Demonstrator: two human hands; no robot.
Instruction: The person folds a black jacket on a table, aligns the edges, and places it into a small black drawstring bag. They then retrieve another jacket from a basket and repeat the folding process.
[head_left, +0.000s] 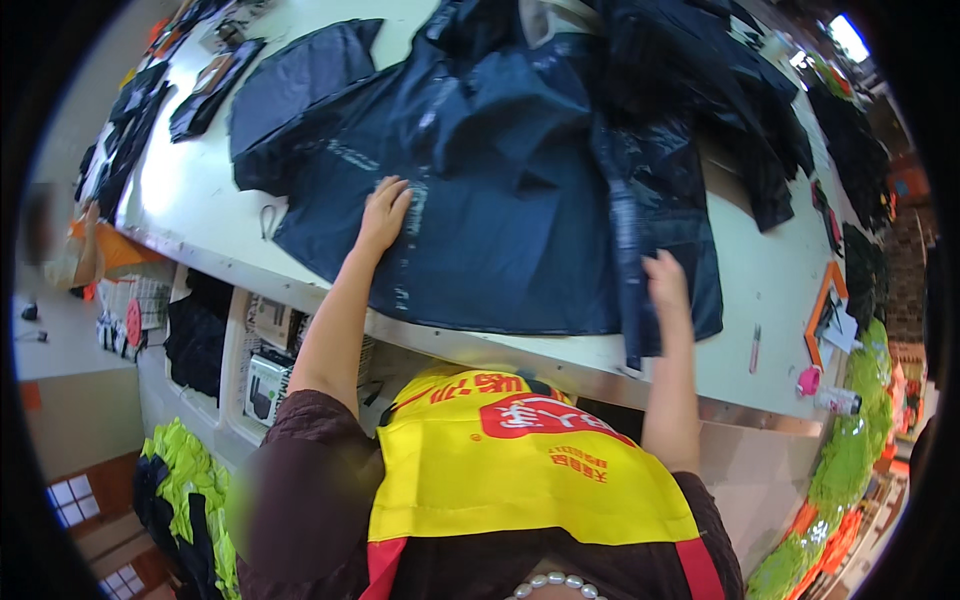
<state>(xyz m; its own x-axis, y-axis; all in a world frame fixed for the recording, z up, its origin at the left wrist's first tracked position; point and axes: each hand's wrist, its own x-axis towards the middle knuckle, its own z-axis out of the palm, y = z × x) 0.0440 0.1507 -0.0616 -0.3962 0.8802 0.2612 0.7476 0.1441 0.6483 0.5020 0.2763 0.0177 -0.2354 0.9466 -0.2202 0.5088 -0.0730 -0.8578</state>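
Note:
A dark navy raincoat (500, 220) of shiny coated cloth lies spread over a white table, its hem along the near edge. Pale taped seam lines run down its body, and a loose front strip (622, 230) hangs past the hem on the right. My left hand (385, 213) rests flat on the left part of the coat, beside a seam line, fingers stretched out. Over the right front, just beside the strip, is my right hand (668, 284); it is blurred, and whether its fingers grip the cloth is not clear.
The white table (765, 290) has a metal near edge. On its right are a pink pen (755, 348), an orange frame (826, 310) and a pink tape roll (809, 380). Folded dark pieces (215, 92) lie at the left. Neon-yellow garments (185, 480) are piled at lower left. A co-worker's hand (88, 250) shows far left.

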